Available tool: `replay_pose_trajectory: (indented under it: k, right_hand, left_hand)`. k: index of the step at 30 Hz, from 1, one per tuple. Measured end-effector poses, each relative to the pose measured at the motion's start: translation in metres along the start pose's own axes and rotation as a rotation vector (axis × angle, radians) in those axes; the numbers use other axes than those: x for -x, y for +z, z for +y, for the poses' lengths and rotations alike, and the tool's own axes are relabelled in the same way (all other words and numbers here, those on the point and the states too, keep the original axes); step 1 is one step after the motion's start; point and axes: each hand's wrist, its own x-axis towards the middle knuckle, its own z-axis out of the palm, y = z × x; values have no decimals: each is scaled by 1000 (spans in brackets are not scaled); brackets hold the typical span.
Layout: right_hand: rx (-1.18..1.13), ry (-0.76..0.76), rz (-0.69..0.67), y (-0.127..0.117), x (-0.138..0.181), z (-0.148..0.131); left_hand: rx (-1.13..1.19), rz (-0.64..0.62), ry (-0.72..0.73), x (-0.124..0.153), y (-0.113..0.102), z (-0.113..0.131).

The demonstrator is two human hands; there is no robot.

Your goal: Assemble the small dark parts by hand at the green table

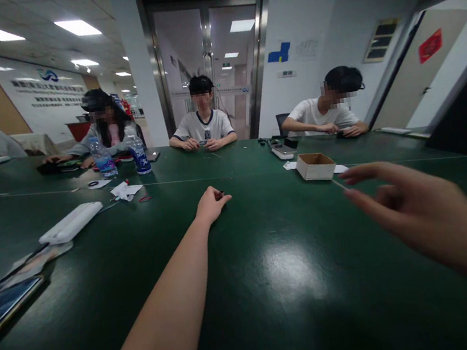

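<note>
My left hand (212, 202) is stretched far out over the dark green table (283, 284), fingers curled around a small dark ring-like object (221, 192) pinched at the fingertips. My right hand (412, 208) hovers close to the camera at the right, fingers spread, with a thin pale stick (339, 184) near its fingertips; whether the fingers pinch it is unclear. A small open cardboard box (315, 166) stands just beyond the right hand.
A white oblong case (70, 223) and a phone (0, 309) lie at the left. Two water bottles (121, 155), paper scraps (125, 190) and small parts sit further back. Several people sit along the far edge.
</note>
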Motion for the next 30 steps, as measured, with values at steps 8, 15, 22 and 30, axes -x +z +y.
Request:
replay_pose_trajectory:
  k: [8, 15, 22, 30]
  right_hand:
    - [-434, 302, -625, 166, -108, -34]
    - [-517, 158, -503, 258, -116, -38]
    - [-475, 140, -324, 266, -106, -35]
    - [-658, 188, -250, 274, -104, -25]
  left_hand:
    - [164, -18, 3, -7, 7, -8]
    - [231, 30, -14, -13, 10, -14]
    - [405, -3, 27, -21, 16, -17]
    - [546, -59, 74, -11, 3, -2]
